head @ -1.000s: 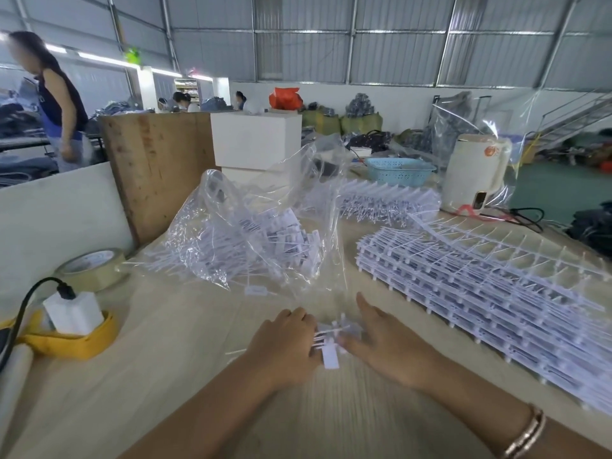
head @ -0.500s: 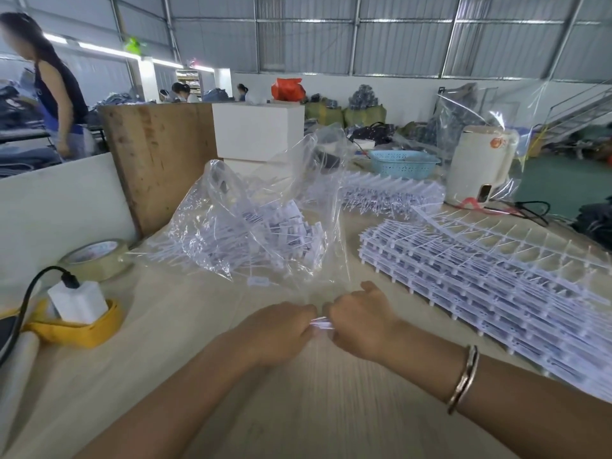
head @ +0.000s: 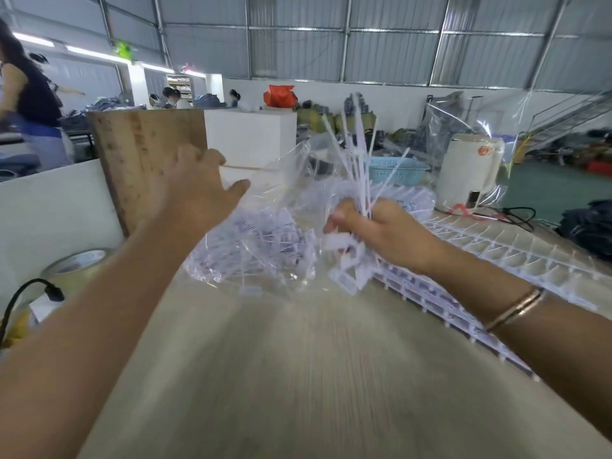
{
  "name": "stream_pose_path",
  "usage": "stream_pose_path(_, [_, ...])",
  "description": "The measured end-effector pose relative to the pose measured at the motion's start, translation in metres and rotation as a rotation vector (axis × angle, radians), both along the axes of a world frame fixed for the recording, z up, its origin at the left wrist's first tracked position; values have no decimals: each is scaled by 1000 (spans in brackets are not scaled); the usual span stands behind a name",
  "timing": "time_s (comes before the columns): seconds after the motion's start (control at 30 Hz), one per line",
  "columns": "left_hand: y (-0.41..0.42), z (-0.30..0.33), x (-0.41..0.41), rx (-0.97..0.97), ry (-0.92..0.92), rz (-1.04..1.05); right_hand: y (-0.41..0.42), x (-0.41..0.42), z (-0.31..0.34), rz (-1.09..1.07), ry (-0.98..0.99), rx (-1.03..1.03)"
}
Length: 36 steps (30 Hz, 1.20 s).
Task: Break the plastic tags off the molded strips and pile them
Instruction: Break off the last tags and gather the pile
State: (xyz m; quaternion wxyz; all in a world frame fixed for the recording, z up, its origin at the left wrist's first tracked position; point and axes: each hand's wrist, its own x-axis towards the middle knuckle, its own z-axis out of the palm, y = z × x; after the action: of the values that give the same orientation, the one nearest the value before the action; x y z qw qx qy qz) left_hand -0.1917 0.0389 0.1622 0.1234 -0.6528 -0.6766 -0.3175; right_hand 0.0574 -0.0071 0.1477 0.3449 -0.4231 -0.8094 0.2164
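My right hand (head: pixel 381 233) grips a bundle of white plastic tags (head: pixel 356 167); their thin tails fan upward and the flat heads hang below my fist. My left hand (head: pixel 195 190) is raised and blurred, fingers spread, reaching at the edge of a clear plastic bag (head: pixel 265 226) that holds a pile of loose tags. A single loose tag (head: pixel 250 290) lies on the table in front of the bag. To the right lies a stack of white molded strips (head: pixel 496 256), partly behind my right forearm.
The pale wooden table (head: pixel 298 376) stretches before me. A tape roll (head: pixel 76 266) and a black cable (head: pixel 20 296) sit at the left, a wooden board (head: pixel 145 154) and a white box (head: pixel 251 137) behind the bag. A blue basket (head: pixel 397 172) and a white appliance (head: pixel 467 173) stand at the back right.
Both hands have lifted off the table. The right hand carried the tag bundle up toward the bag; the left hand let go of the bundle and swung up to the bag's edge.
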Motion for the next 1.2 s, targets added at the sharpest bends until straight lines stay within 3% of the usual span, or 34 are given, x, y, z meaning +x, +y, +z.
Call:
stream_pose_path(0.1, [24,0,-15,-271,161,103,20,-34,40,74,397,228])
stream_pose_path(0.17, [30,-3,-20,-258,224,86,39,-61,46,176,598,239])
stream_pose_path(0.23, [25,-5,-29,-120,100,79,60,-86,32,205,556,209])
stream_pose_path(0.27, [20,-6,-34,-47,-28,64,74,-93,16,199,410,189])
stream_pose_path(0.3, [15,-7,-38,37,-134,51,88,-95,0,162,93,203])
stream_pose_path(0.37, [5,-8,-46,157,-231,74,116,-87,-32,-9,-795,273])
stream_pose_path(0.4, [0,-7,-48,187,-253,92,126,-79,-40,-130,-1096,268])
stream_pose_path(0.47, [-6,-5,-48,220,-274,88,136,-74,-48,-270,-1265,264])
stream_pose_path(0.6, [-9,-1,-36,189,-351,-13,133,-98,-50,-273,-1252,300])
stream_pose_path(0.73, [-3,10,-50,135,-482,0,115,-95,-20,-143,-1032,-21])
stream_pose_path(0.77, [-2,13,-59,160,-519,-7,111,-88,-6,-119,-950,-22])
stream_pose_path(0.87, [-5,13,-83,294,-516,16,107,-51,25,-101,-624,288])
stream_pose_path(0.9, [-4,12,-91,332,-514,39,107,-34,28,-86,-624,316])
stream_pose_path(0.97, [-1,8,-103,375,-572,65,109,3,21,-150,-825,263])
stream_pose_path(1.07, [-1,4,-104,433,-695,-135,123,37,-8,-357,-1108,344])
stream_pose_path(1.13, [-8,4,-95,390,-633,-367,132,43,-20,-506,-997,368])
stream_pose_path(1.2, [-16,3,-91,200,-441,-501,140,45,-30,-539,-793,237])
